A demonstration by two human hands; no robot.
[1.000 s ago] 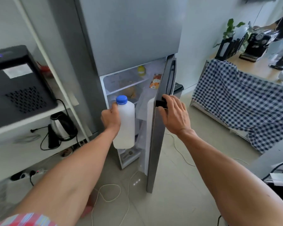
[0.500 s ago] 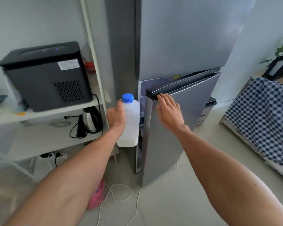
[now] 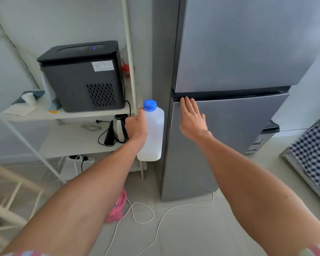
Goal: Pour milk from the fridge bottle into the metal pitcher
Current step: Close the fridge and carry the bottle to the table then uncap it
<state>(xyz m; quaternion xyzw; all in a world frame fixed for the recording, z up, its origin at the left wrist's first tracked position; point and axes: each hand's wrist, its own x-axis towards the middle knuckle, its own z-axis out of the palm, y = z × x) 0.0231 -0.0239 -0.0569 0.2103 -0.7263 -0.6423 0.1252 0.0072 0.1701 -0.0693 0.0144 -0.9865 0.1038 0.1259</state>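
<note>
My left hand (image 3: 136,126) grips a white plastic milk bottle (image 3: 154,133) with a blue cap (image 3: 149,105); the bottle is upright, just left of the grey fridge (image 3: 229,52). Milk fills only its lowest part. My right hand (image 3: 191,118) lies flat, fingers together, against the top of the lower fridge door (image 3: 233,130), which sits flush with the cabinet. No metal pitcher is in view.
A white shelf unit (image 3: 67,115) stands left of the fridge with a black appliance (image 3: 83,76) on top and a steel kettle (image 3: 119,130) below. White cables (image 3: 142,213) and a pink item (image 3: 116,209) lie on the floor. A checked cloth (image 3: 316,152) hangs at right.
The lower fridge door swung from wide open to fully closed under my right hand. My left hand drew the bottle out and to the left of the fridge. My view turned left.
</note>
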